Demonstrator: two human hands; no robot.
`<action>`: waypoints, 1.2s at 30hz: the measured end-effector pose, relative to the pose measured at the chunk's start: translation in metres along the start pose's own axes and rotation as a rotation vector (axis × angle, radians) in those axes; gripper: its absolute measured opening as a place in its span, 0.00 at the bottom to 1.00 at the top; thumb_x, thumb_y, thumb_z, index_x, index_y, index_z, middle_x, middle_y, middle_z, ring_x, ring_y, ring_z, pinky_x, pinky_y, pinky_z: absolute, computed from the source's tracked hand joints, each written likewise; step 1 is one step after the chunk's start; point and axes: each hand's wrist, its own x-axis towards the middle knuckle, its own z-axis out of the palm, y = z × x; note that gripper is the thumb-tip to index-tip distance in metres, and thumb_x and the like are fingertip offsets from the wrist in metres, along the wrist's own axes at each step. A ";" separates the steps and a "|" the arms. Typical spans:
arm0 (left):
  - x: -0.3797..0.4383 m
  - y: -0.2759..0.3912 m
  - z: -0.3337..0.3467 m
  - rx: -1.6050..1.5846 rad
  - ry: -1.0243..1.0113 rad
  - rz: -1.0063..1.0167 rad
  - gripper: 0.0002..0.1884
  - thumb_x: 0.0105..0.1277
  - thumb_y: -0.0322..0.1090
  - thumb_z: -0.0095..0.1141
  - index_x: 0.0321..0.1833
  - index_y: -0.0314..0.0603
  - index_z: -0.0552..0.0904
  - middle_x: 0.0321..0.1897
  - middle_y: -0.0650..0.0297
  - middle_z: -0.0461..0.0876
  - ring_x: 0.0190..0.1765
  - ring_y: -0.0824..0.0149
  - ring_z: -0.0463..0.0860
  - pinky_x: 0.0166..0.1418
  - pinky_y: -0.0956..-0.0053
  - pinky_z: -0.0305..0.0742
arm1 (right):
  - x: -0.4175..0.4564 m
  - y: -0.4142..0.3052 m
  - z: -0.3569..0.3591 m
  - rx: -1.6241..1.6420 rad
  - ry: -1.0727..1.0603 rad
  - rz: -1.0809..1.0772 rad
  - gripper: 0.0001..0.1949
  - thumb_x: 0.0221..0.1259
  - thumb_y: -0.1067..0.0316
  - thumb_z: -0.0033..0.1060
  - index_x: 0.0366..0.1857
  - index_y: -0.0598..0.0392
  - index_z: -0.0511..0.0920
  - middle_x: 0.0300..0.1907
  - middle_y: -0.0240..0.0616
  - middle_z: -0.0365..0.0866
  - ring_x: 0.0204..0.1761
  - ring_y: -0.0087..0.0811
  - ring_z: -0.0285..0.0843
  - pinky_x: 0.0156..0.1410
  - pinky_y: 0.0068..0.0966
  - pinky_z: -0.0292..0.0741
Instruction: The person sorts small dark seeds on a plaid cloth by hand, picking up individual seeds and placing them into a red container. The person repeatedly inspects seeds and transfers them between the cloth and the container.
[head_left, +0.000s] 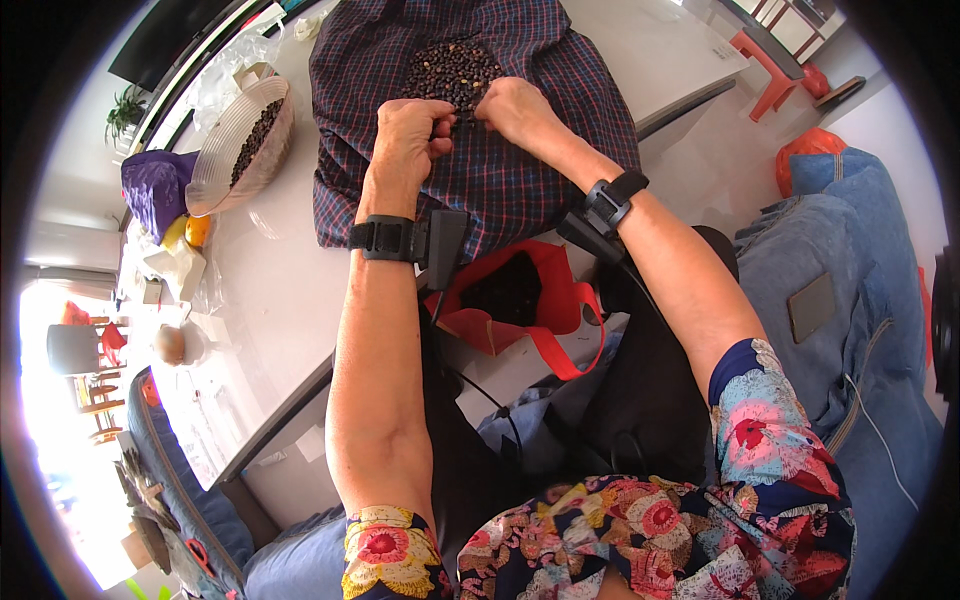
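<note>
A heap of small dark beans or berries (450, 71) lies on a dark checked cloth (510, 172) spread over the table. At the heap's near left edge is my left hand (412, 131), its fingers curled and thumb against the index finger. My right hand (514, 109) is at the near right edge, fingertips pinched together and pointing down. Whether either hand holds a bean is too small to tell. Below the cloth's near edge, a red fabric bag (491, 330) stands open between the knees with dark contents inside.
On the pale table (277, 300), a ribbed clear plastic basket (214, 180) holds more dark beans, beside a purple bag (154, 187) and an orange fruit (197, 230). A round brown object (169, 343) sits farther left. A phone (811, 307) lies on the blue sofa (787, 240) at right.
</note>
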 end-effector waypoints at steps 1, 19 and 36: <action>-0.001 -0.002 -0.003 0.054 -0.002 0.026 0.03 0.57 0.23 0.56 0.29 0.29 0.81 0.22 0.61 0.78 0.22 0.75 0.73 0.20 0.82 0.66 | -0.004 -0.016 -0.007 0.227 -0.009 0.143 0.12 0.55 0.67 0.54 0.27 0.68 0.80 0.27 0.51 0.82 0.26 0.39 0.80 0.30 0.33 0.75; 0.029 -0.030 -0.009 0.715 0.186 0.435 0.07 0.56 0.27 0.58 0.26 0.28 0.82 0.15 0.60 0.78 0.17 0.71 0.76 0.22 0.76 0.69 | -0.008 -0.029 -0.016 0.291 0.085 0.164 0.09 0.62 0.67 0.52 0.28 0.61 0.78 0.22 0.37 0.78 0.22 0.24 0.73 0.28 0.22 0.70; -0.004 -0.018 0.014 1.209 0.112 0.485 0.09 0.57 0.31 0.56 0.36 0.32 0.81 0.41 0.46 0.82 0.47 0.48 0.82 0.49 0.58 0.77 | -0.011 -0.034 -0.001 -0.259 0.076 -0.174 0.05 0.58 0.72 0.52 0.33 0.59 0.78 0.29 0.48 0.83 0.35 0.47 0.83 0.39 0.40 0.79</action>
